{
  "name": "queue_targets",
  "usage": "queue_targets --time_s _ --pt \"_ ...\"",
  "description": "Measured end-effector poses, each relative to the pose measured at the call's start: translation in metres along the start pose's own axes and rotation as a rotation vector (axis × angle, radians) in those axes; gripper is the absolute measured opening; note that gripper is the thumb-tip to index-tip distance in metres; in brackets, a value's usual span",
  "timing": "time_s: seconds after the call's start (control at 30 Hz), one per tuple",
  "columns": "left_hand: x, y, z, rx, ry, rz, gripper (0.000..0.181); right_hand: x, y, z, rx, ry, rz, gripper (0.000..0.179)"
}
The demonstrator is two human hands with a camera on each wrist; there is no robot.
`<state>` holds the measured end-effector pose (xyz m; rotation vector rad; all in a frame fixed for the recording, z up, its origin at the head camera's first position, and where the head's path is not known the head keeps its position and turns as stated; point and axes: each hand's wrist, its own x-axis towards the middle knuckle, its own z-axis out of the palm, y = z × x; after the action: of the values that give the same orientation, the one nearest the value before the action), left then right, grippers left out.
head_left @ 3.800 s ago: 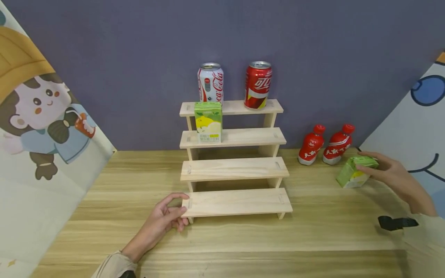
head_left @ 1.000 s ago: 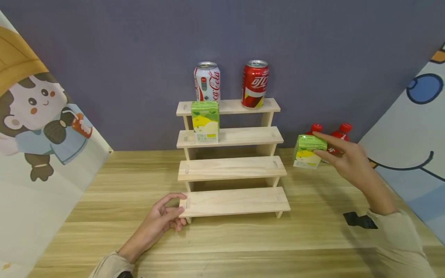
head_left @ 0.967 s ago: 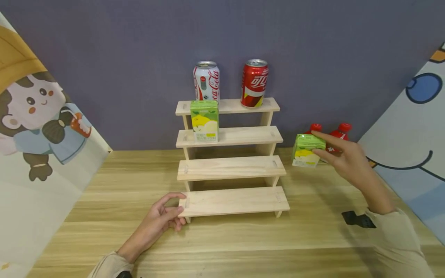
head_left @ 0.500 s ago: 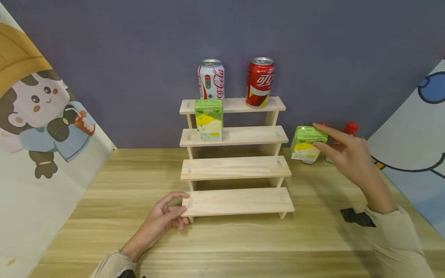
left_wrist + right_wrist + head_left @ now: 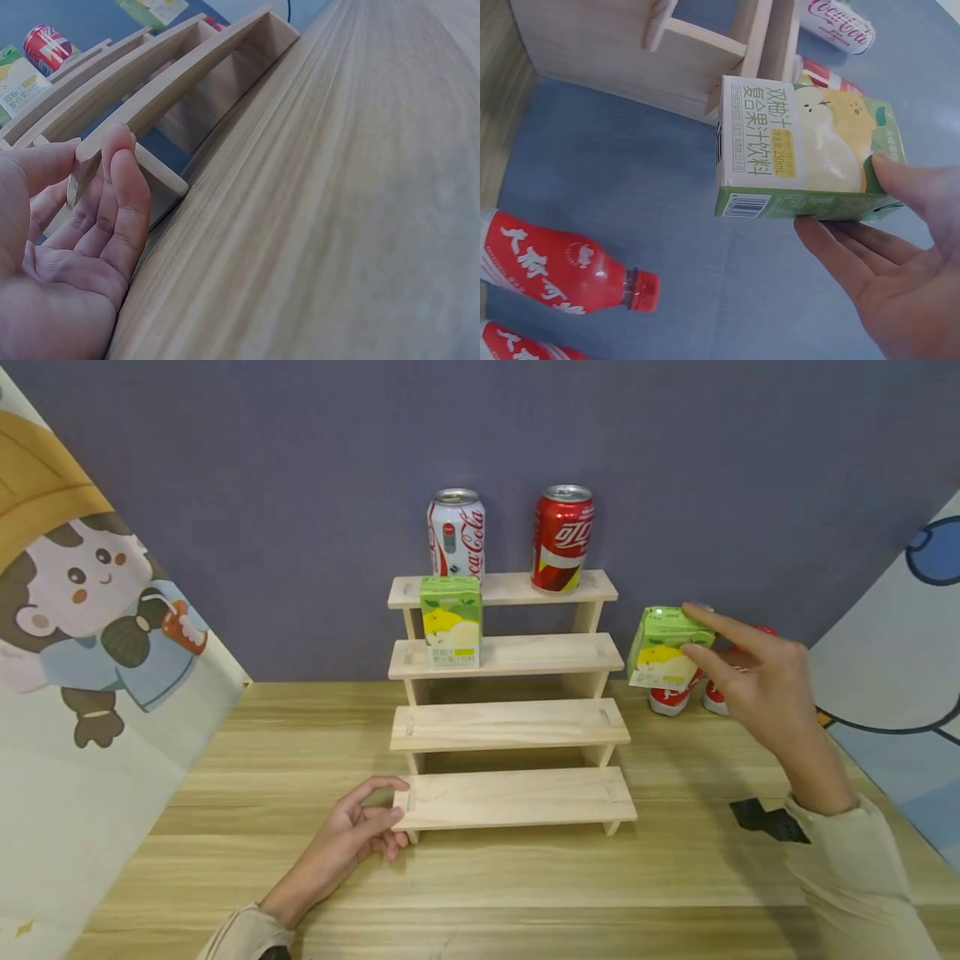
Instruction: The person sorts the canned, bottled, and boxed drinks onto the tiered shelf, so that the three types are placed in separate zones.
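My left hand [image 5: 352, 822] grips the left end of the bottom step of a wooden stepped display rack [image 5: 517, 797]; in the left wrist view thumb and fingers [image 5: 124, 195] pinch the board's corner. My right hand [image 5: 765, 693] holds a green juice box [image 5: 667, 647] by its upper end, raised to the right of the rack. In the right wrist view the juice box [image 5: 802, 146] has a pear and yellow fruit on its face, thumb on one side, fingers on the other. A matching juice box [image 5: 452, 622] stands at the left of the second step from the top.
On the top step stand a white Coca-Cola can [image 5: 456, 535] and a red can [image 5: 562, 539]. Two red bottles [image 5: 562, 266] stand on the wood-grain table [image 5: 480, 893] behind my right hand, partly hidden in the head view. A dark wall [image 5: 315, 527] rises behind the rack.
My right hand has lifted the juice box off the table at the right, carrying it left and then upward in front of the bottles. My left hand keeps its grip on the bottom step.
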<state>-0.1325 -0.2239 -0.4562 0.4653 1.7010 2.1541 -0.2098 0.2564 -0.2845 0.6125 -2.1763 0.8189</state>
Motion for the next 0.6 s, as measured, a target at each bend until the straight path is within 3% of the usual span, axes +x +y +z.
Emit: queue_targets --time_s 0.3,0.6 --pt "-0.001 0.000 0.002 0.000 0.014 -0.015 0.041 0.012 -0.008 0.002 0.073 0.047 0.028 0.056" --pt "-0.001 0.000 0.002 0.003 0.019 -0.013 0.042 0.027 -0.024 0.016 0.166 0.071 -0.004 0.050"
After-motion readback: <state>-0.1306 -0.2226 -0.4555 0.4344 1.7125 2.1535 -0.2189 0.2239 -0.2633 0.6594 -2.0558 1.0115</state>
